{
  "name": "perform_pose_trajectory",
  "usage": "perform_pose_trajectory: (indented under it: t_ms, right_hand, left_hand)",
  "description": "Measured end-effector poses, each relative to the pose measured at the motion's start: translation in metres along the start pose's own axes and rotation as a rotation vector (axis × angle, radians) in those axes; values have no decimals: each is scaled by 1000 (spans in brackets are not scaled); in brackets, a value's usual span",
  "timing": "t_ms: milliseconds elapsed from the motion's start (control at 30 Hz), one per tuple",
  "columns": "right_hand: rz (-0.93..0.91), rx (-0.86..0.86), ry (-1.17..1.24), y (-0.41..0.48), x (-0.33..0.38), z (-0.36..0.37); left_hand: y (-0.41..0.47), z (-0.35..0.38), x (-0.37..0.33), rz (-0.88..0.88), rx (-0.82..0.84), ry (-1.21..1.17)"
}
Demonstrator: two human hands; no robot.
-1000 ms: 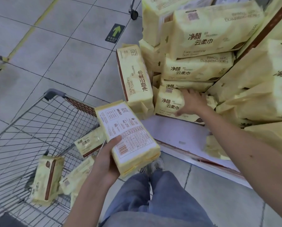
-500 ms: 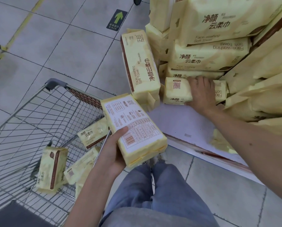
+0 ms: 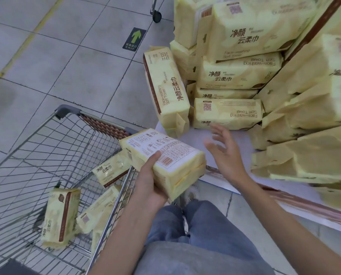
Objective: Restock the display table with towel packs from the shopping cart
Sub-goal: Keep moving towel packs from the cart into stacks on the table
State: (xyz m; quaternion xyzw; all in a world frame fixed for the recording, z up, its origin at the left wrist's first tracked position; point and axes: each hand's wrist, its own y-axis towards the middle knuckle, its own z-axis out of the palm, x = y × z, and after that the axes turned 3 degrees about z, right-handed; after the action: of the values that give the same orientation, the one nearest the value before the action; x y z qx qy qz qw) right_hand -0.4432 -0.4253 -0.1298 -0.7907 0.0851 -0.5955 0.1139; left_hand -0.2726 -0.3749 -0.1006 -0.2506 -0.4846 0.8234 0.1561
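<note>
Yellow towel pack (image 3: 165, 157), label up, in left hand (image 3: 148, 183)

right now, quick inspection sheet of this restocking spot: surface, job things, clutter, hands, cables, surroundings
surface: white display table, bare patch at the near corner, yellow packs stacked behind and to the right.
job's things: held towel pack, label side up; pack lying at the stack's foot; one pack leaning on end at the table corner; about four packs in the shopping cart.
clutter: nothing seen.
grippers: left hand grips the held pack from below; right hand open, blurred, above the bare patch.
cables: nothing seen.
surroundings: grey tiled floor, green arrow sticker, a caster wheel.
</note>
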Motion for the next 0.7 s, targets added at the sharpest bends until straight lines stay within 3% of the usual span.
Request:
perform_pose_trajectory:
  t_ms: [100, 167, 300, 367, 567, 700]
  right_hand:
    - [-8, 145, 139, -46, 26, 6]
    - [-14, 161, 74, -61, 30, 12]
    - [-73, 49, -265, -61, 27, 19]
    - [-119, -46, -269, -57, 26, 16]
    - [-69, -92, 102, -39, 41, -13]
    - [85, -13, 469, -22, 48, -47]
  left_hand:
    - [-3, 12, 4, -5, -9, -19]
    - [-6, 19, 7, -14, 16, -17]
    - [-12, 35, 18, -28, 76, 60]
    - [-12, 40, 20, -17, 80, 123]
    - [-24, 29, 17, 25, 90, 340]
    - [-18, 6, 1, 449, -98, 330]
